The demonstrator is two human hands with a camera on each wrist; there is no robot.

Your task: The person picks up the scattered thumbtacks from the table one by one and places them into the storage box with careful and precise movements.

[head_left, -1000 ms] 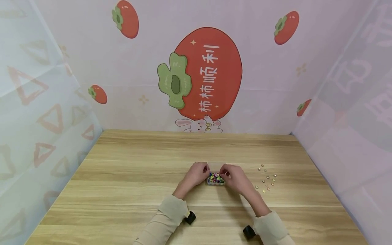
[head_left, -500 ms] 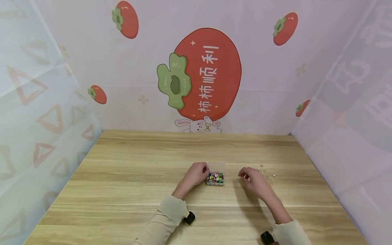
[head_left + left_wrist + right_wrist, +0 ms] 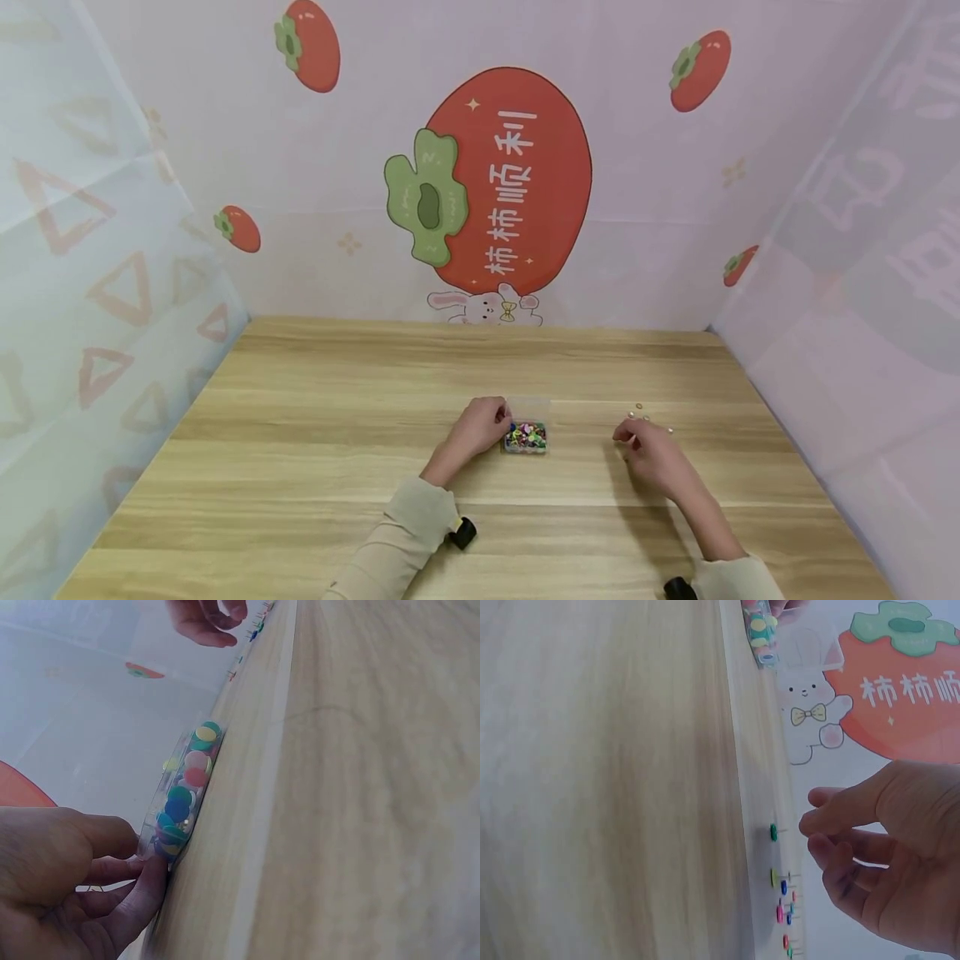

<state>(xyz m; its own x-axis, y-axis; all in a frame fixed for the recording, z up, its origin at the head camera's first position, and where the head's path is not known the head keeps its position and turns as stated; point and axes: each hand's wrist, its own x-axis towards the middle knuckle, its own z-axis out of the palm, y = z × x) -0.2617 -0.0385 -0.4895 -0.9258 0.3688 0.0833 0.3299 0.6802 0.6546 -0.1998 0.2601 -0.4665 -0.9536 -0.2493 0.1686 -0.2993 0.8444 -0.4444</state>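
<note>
Head view: left hand (image 3: 480,423) pinches the open box (image 3: 527,451) by its left side on the surface (image 3: 337,458); right hand (image 3: 654,457) hovers near loose tacks (image 3: 781,912), fingers (image 3: 847,810) half-curled, seemingly empty. Pins up, so a careless dip could prick! A left-hand jerk could spill the box.

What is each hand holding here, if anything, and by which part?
The left hand pinches the clear box of thumbtacks at its left end. The right hand, near the loose thumbtacks, shows nothing held.
</note>
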